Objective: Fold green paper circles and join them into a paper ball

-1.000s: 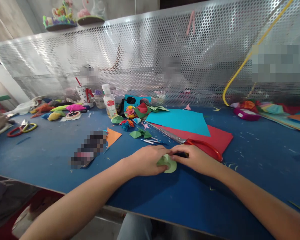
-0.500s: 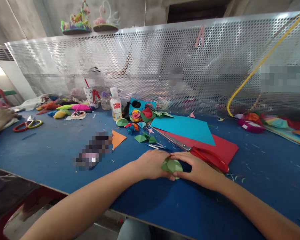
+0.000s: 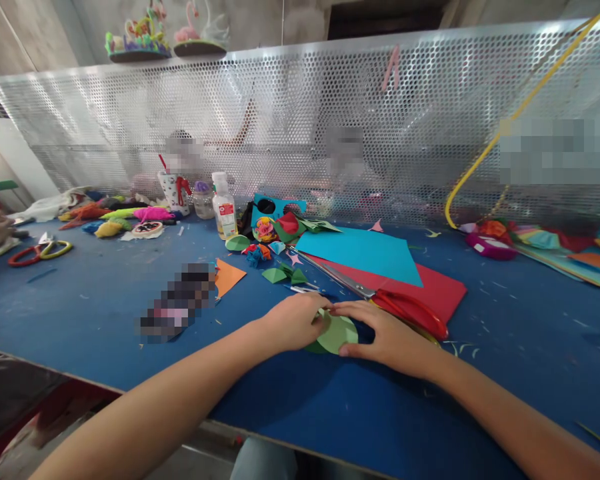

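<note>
Your left hand (image 3: pixel 294 321) and right hand (image 3: pixel 387 333) meet over a light green paper disc (image 3: pixel 336 333) lying flat on the blue table (image 3: pixel 105 313), at six o'clock from the cyan sheet (image 3: pixel 360 253). Your left fingers pinch the disc's nine o'clock edge; your right fingers press on its three o'clock side, uncurled. Red-handled scissors (image 3: pixel 405 308) lie just beyond your right hand, at one o'clock, on the red sheet (image 3: pixel 443 288). At ten o'clock stands a glue bottle (image 3: pixel 223 205).

Both hands (image 3: pixel 340 327) on green paper disc (image 3: pixel 336 335)
</note>
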Demonstrator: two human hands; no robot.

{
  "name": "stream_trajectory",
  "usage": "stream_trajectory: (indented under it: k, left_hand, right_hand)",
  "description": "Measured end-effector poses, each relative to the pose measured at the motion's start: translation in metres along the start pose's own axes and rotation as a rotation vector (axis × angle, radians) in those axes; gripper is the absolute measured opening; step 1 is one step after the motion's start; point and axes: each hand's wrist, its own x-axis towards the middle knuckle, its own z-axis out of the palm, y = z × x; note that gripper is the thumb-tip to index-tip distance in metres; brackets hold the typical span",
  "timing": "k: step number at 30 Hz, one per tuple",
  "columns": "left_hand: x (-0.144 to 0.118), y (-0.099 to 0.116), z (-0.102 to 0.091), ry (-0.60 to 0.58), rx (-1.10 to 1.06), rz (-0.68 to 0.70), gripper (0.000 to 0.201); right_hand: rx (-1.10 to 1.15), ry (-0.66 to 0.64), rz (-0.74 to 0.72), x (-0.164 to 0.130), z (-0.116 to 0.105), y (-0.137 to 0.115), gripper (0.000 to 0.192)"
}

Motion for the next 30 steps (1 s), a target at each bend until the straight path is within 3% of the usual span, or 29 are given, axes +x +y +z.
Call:
stream_trajectory:
  k: [7, 14, 25, 27, 30]
  left_hand:
    - [-0.001, 0.008, -0.006, -0.004, 0.024, -0.114, 0.033]
    - [0.000, 0.014, -0.013, 0.036, 0.004, -0.142, 0.031]
    - [0.001, 0.007, 0.001, -0.012, 0.111, -0.284, 0.028]
    - [0.002, 0.007, 0.001, 0.011, 0.029, -0.267, 0.033]
    - [0.006, 0.009, 0.000, 0.165, -0.250, -0.245, 0.042]
  right_hand:
    - [-0.027, 0.000, -0.025, -0.001, 0.000, -0.001, 0.055]
    - [-0.036, 0.006, -0.019, -0.002, 0.001, 0.001, 0.053]
    - [-0.055, 0.001, -0.051, -0.002, -0.001, -0.001, 0.043]
    - [-0.049, 0.062, -0.055, -0.002, 0.000, -0.005, 0.037]
    - [0.012, 0.134, -0.066, -0.003, 0.003, -0.017, 0.029]
